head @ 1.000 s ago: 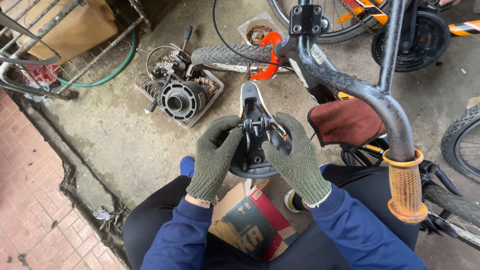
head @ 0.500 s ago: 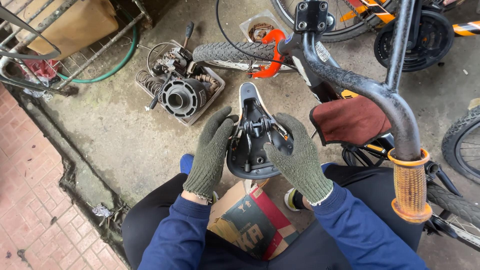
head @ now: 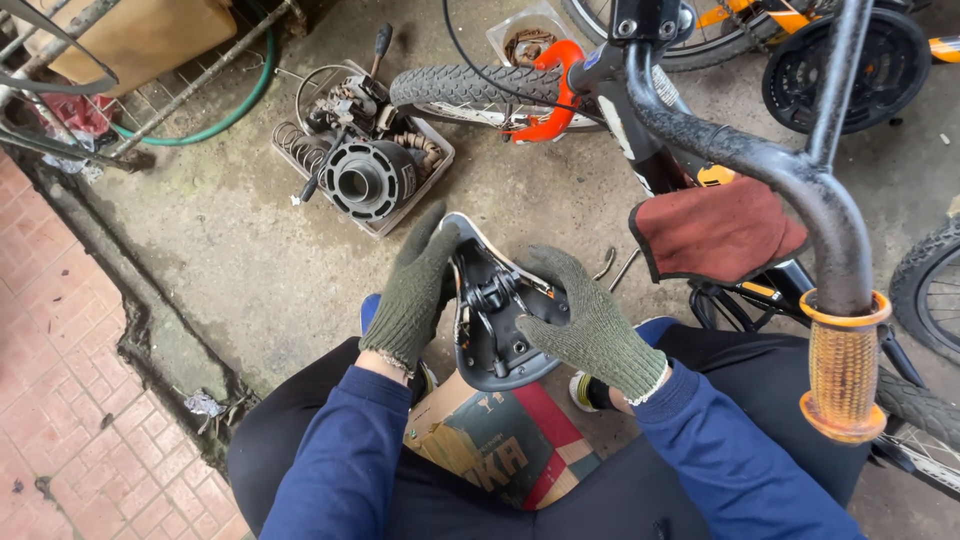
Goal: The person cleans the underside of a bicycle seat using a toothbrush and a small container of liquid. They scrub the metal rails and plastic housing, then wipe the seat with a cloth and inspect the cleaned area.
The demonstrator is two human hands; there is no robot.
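Both hands are gloved: the left hand (head: 412, 295) wears an olive-green knitted glove with a pale ribbed cuff edge, and the right hand (head: 590, 325) wears its match. Deep blue long sleeves cover both forearms, and black trousers stretch over the knees below.

A flat brown-and-red cardboard box (head: 500, 450) is lying just below the gloved grip (partly hidden between the knees), its printed face showing.

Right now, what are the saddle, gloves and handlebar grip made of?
Saddle: underside looks like glossy black moulded plastic, with what seem metal rails. Gloves, left hand and right hand: olive knit fabric, ribbed cuffs. Grip: amber ribbed rubber or soft plastic, apparently worn.
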